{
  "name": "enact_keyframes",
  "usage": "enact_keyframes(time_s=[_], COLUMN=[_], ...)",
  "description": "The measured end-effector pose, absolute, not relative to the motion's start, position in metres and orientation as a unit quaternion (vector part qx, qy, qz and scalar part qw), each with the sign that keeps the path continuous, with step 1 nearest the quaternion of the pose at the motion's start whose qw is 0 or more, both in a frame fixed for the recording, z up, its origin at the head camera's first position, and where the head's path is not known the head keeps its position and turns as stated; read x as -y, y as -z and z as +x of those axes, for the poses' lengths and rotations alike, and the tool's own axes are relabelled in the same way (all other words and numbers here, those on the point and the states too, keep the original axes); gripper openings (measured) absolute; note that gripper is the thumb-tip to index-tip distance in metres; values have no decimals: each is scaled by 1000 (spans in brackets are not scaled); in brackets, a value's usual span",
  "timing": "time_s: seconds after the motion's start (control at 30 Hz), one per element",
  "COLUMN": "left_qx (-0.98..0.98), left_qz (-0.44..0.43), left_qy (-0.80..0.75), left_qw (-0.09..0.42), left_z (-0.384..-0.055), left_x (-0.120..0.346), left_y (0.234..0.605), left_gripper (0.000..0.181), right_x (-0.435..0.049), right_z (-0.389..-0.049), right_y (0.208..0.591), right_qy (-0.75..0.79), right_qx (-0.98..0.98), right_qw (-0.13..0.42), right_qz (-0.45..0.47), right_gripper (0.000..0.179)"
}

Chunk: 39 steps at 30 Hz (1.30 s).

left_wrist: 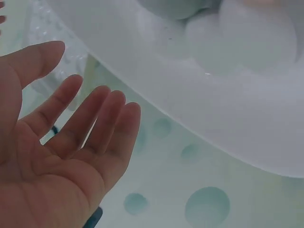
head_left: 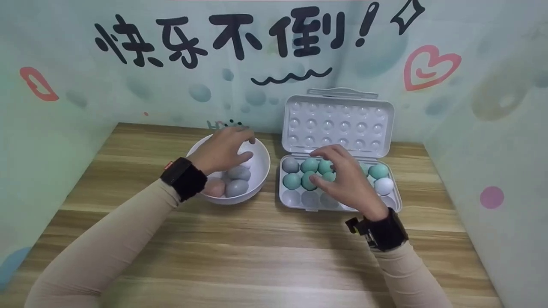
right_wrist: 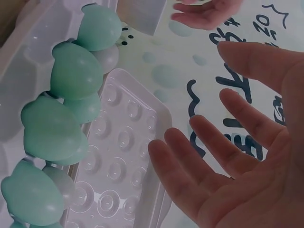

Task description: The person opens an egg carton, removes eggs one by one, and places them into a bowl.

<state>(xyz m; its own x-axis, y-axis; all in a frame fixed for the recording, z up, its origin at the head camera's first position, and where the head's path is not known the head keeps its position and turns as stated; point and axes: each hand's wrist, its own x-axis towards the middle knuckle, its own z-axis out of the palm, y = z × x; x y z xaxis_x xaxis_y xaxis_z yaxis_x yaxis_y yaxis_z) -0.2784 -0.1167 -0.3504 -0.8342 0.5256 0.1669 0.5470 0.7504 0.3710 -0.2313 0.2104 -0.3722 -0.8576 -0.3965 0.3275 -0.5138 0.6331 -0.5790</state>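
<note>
My left hand (head_left: 224, 149) hovers over a white bowl (head_left: 264, 164), its fingers spread with nothing between them. Inside the bowl lie grey eggs (head_left: 236, 188) and a pinkish egg (head_left: 214, 187), partly hidden by that hand. To the right, my right hand (head_left: 349, 184) hangs above an egg carton (head_left: 284, 205), its fingers loosely bent and empty. Green eggs (head_left: 292, 181) fill much of the two rear rows, along with a grey egg (head_left: 290, 165) and a white egg (head_left: 383, 186). Vacant cups show in the front row, some covered by the hand. In the right wrist view, the green eggs (right_wrist: 76, 71) stand beside the spread fingers.
The carton's dimpled lid (head_left: 336, 124) stands raised at the back against a printed backdrop (head_left: 171, 98) with black characters. Bowl and carton rest side by side on a wood-grain table (head_left: 257, 248). Pale side panels (head_left: 505, 162) flank the table.
</note>
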Motion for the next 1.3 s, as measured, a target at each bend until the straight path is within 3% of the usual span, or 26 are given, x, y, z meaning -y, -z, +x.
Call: enact_keyframes(time_s=[0.3, 0.67, 1.07, 1.3], left_qx=[924, 910, 897, 900], left_qz=[-283, -271, -253, -247], left_qy=[241, 290, 342, 341], left_qw=[89, 120, 122, 115], left_z=[-256, -226, -213, -212], left_x=[107, 95, 90, 90], left_y=[351, 365, 388, 394], left_gripper=[32, 48, 61, 66], right_x=[-200, -177, -155, -148], right_z=[-242, -256, -265, -267], right_y=[372, 383, 390, 395], right_qy=[-265, -191, -146, -115], right_qx=[914, 908, 910, 918], right_qw=[73, 52, 5, 3], right_qz=[298, 369, 388, 380], right_gripper=[53, 52, 46, 42])
